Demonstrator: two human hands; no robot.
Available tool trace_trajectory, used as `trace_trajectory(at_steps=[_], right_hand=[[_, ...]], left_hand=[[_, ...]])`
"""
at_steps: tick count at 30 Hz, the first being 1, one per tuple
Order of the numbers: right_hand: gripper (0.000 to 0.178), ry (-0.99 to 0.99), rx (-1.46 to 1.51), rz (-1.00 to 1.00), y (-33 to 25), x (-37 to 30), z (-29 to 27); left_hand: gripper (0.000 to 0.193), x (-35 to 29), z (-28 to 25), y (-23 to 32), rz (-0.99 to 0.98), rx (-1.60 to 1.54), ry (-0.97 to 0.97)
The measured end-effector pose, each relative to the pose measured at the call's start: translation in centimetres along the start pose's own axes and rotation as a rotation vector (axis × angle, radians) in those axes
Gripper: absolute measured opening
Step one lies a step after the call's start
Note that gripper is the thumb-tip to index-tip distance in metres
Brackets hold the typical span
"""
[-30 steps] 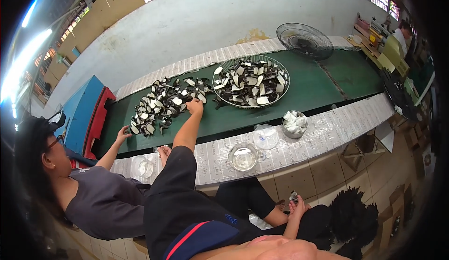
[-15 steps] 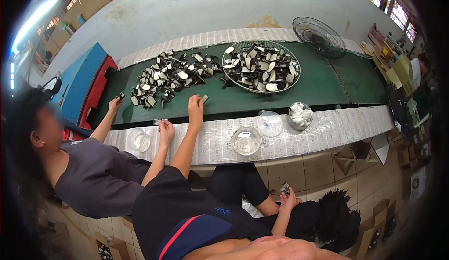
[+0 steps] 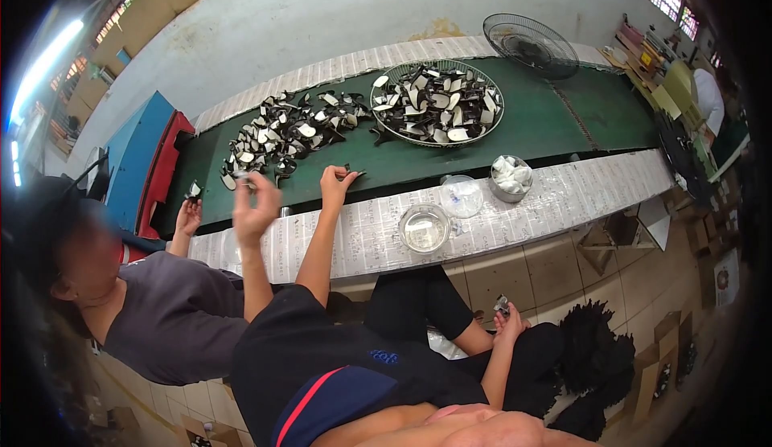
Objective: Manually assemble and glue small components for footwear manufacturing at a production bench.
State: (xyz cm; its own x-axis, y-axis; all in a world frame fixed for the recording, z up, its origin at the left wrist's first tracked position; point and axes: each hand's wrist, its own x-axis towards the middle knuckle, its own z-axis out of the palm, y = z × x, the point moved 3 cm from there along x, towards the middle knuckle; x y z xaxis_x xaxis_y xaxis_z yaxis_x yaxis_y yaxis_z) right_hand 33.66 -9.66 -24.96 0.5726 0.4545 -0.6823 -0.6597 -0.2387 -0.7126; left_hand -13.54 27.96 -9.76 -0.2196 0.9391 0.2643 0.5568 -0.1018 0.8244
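My left hand [image 3: 334,188] reaches over the near edge of the green belt [image 3: 418,167]. Its fingers are closed in a pinch on a small dark piece [image 3: 356,175], seen edge-on. Low beside my right thigh, my right hand [image 3: 508,328] grips a small black-and-pale piece [image 3: 502,305], partly covered by the fingers. Beyond my left hand lies a loose heap of small curved black pieces with pale faces [image 3: 293,129]. Similar pieces fill a round wire basket [image 3: 500,117] farther right on the belt.
On the near ledge [image 3: 366,223] stand a clear bowl [image 3: 425,228], a clear round lid [image 3: 461,196] and a tub of white wads [image 3: 511,178]. A co-worker's raised hand [image 3: 256,206] is close on my left. A fan guard [image 3: 531,45] rises behind; black fringed material [image 3: 591,358] lies lower right.
My left hand's piece has turned from its pale face to a dark edge. My right hand still holds its piece. The co-worker's nearer hand has lifted off the ledge. The whole view has shifted slightly.
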Motion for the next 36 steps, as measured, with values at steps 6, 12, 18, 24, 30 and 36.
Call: trace_trajectory(at_steps=[6, 12, 18, 24, 30, 36], right_hand=[[0.03, 0.014, 0.026, -0.007, 0.1, 0.0, -0.9], [0.032, -0.027, 0.07, -0.021, 0.5, -0.1, -0.9], [0.034, -0.161, 0.27, -0.145, -2.6, -4.1, 1.8], [0.026, -0.364, 0.182, -0.256, -7.3, -10.9, 4.6], [0.023, -0.456, 0.037, -0.393, -11.1, -17.5, 8.2], [0.025, -0.492, -0.192, -0.675, -13.2, -22.1, 11.6]], left_hand=[[0.04, -0.7, 1.8, -0.5, 0.033, 0.44, -0.079], [0.03, -1.6, 0.2, -1.9, 0.113, 0.168, 0.09], [0.038, -7.0, -1.2, 1.8, -0.258, -0.785, 0.065], [0.038, -17.3, -1.3, 6.3, -0.462, -1.012, -0.279], [0.029, -23.7, -0.1, 13.6, -0.649, -1.147, -0.617], [0.036, -25.5, 2.5, 15.3, -0.668, -1.19, -0.805]])
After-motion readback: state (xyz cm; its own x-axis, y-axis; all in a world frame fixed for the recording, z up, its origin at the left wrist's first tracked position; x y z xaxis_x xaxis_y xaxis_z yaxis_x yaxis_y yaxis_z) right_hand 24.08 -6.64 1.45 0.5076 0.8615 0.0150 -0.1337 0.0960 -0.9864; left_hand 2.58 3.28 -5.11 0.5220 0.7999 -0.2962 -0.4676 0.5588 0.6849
